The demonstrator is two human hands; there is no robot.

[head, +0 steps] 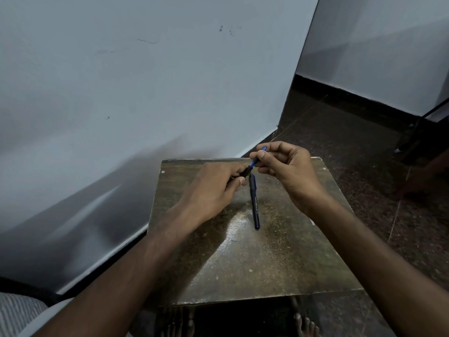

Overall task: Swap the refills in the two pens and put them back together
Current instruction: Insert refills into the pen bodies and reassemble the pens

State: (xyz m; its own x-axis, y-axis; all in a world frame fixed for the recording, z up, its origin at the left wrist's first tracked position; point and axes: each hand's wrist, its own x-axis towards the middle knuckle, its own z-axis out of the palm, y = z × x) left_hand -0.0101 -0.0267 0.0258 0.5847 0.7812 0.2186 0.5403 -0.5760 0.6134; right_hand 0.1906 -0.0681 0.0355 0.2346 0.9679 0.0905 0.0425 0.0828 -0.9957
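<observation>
Pen (254, 163) gripped between both hands.

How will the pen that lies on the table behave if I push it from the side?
The pen looks round and slim, so it would probably roll across the smooth, glossy table. It seems light and stiff. Its clip, if present, might stop the rolling.

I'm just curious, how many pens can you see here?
2. One pen is held above the table between the left hand and right hand. The other pen lies on the table just below them. No others show.
</observation>
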